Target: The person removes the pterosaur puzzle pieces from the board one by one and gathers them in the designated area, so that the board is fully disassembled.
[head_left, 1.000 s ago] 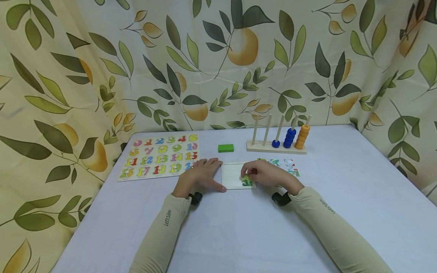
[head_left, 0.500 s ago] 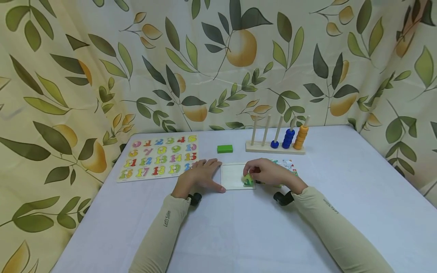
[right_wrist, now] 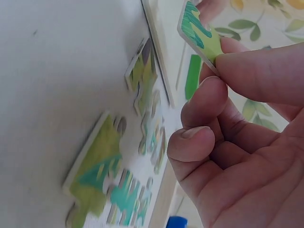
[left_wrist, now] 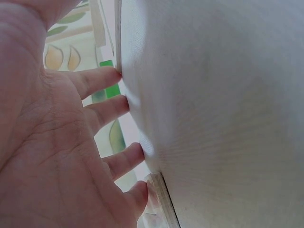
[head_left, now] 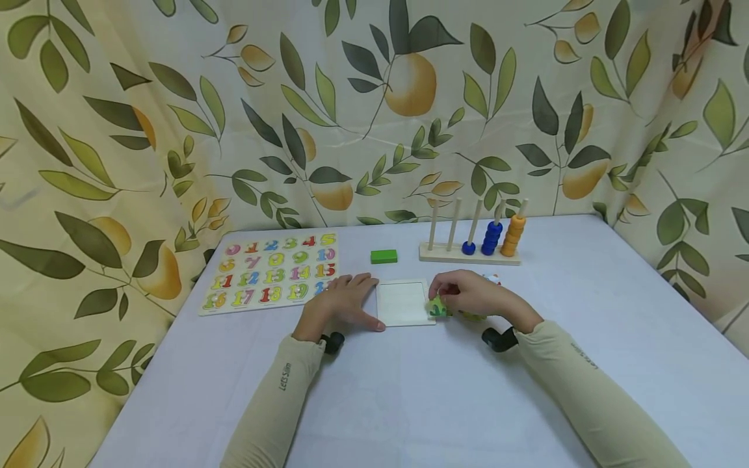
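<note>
My right hand (head_left: 476, 296) pinches a green jigsaw piece (head_left: 436, 307) between thumb and fingers, above the right edge of a shallow white puzzle tray (head_left: 402, 304). Dark green leaf-like shapes mark the held piece (right_wrist: 198, 35) in the right wrist view, where it is tilted off the surface. My left hand (head_left: 344, 302) lies at the tray's left side with fingers spread, its thumb by the lower left corner. Loose jigsaw pieces (right_wrist: 95, 166) lie flat on the table near the right hand, which partly hides them in the head view.
A number puzzle board (head_left: 272, 273) lies to the left, partly beneath the left hand's fingers or just beyond them; I cannot tell which. A green block (head_left: 383, 257) sits behind the tray. Behind the right hand stands a peg stacker (head_left: 468, 253) with blue and orange beads.
My right hand has carried the green jigsaw piece rightward, from over the tray's lower right part to its right edge. The left hand stays in place.
</note>
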{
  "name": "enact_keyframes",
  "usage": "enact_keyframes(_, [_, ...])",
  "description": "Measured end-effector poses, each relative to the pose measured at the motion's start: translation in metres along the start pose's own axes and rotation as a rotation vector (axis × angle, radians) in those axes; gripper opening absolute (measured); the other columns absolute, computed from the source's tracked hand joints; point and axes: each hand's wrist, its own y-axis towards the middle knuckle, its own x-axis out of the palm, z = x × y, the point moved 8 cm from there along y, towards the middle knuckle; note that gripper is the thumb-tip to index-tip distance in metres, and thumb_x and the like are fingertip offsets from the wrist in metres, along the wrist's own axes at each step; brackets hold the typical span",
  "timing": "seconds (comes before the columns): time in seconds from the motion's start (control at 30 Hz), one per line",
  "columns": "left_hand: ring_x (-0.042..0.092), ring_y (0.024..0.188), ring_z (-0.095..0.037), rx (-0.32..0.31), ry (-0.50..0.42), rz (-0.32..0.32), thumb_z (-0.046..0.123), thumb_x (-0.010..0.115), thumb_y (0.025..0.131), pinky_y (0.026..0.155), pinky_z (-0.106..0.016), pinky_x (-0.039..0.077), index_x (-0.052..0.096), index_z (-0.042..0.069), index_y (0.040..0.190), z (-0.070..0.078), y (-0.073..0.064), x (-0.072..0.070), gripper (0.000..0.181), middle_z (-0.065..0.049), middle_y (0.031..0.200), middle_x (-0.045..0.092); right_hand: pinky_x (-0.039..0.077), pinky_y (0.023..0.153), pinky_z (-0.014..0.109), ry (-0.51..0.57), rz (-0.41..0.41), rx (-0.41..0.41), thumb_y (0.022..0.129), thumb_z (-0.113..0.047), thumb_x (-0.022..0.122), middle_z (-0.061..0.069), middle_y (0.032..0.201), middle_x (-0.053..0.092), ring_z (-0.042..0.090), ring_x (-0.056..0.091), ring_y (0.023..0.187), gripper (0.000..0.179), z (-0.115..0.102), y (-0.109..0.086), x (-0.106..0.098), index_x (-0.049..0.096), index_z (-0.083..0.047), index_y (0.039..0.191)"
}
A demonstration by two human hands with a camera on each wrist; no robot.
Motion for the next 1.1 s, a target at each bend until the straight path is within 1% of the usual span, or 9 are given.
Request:
enact_keyframes(0.13, [0.015,0.16,-0.042,0.003,-0.007,0.0,0.063,0.081,0.088,0.129,-0.06,0.012,0.027,0.019,0.171,0.0,-0.001,-0.001,0.108,-0.007,0.178,0.018,0.049,0.078,0.037,-0.008,0.004,0.014,0.099,0.006,0.06,0.002,0.095,0.065,0.022,0.056,0.089,0.021,0.003,-0.006,-0.005,0.073,-0.006,0.109])
enact_keyframes(0.3, [0.016,0.16,-0.041,-0.008,-0.01,-0.002,0.062,0.082,0.088,0.129,-0.059,0.012,0.028,0.019,0.171,0.001,-0.003,-0.002,0.108,-0.006,0.178,0.019,0.051,0.081,0.038,-0.006,0.015,0.053,0.102,0.004,0.058,0.003,0.104,0.069,0.023,0.057,0.091,0.02,0.011,-0.015,-0.013,0.073,-0.007,0.11])
enact_keyframes(0.5, [0.016,0.16,-0.041,-0.01,-0.014,-0.006,0.059,0.082,0.089,0.129,-0.059,0.013,0.028,0.018,0.171,0.004,-0.004,-0.002,0.106,-0.007,0.178,0.019,0.05,0.076,0.036,-0.01,0.034,0.09,0.102,0.004,0.058,0.003,0.097,0.066,0.023,0.056,0.087,0.02,0.021,-0.029,-0.022,0.073,-0.005,0.113])
enact_keyframes(0.67, [0.017,0.16,-0.041,-0.022,-0.02,0.002,0.058,0.082,0.089,0.129,-0.059,0.014,0.029,0.018,0.17,0.004,-0.005,-0.002,0.105,-0.007,0.177,0.021,0.05,0.076,0.035,-0.021,0.053,0.102,0.102,0.002,0.06,0.003,0.096,0.064,0.023,0.055,0.088,0.021,0.027,-0.04,-0.031,0.072,-0.002,0.119])
enact_keyframes(0.83, [0.017,0.16,-0.041,-0.012,-0.01,0.001,0.06,0.082,0.089,0.129,-0.06,0.014,0.028,0.018,0.171,0.003,-0.003,-0.001,0.107,-0.007,0.177,0.02,0.051,0.076,0.034,-0.031,0.074,0.138,0.102,0.001,0.062,0.005,0.098,0.064,0.023,0.056,0.089,0.023,0.035,-0.052,-0.042,0.067,0.001,0.125])
enact_keyframes(0.97, [0.017,0.16,-0.042,-0.005,-0.008,0.002,0.061,0.082,0.089,0.129,-0.06,0.013,0.028,0.018,0.171,0.003,-0.003,-0.002,0.107,-0.007,0.177,0.02,0.052,0.077,0.033,-0.028,0.086,0.178,0.102,0.001,0.064,0.005,0.099,0.063,0.024,0.056,0.091,0.021,0.043,-0.062,-0.05,0.064,0.005,0.122])
enact_keyframes(1.1, [0.017,0.16,-0.043,-0.001,-0.01,0.002,0.059,0.082,0.089,0.129,-0.06,0.013,0.028,0.018,0.171,0.004,-0.003,-0.002,0.106,-0.008,0.177,0.02,0.052,0.076,0.031,-0.014,0.082,0.226,0.101,-0.001,0.067,0.005,0.098,0.063,0.024,0.055,0.092,0.016,0.055,-0.072,-0.056,0.065,0.004,0.116])
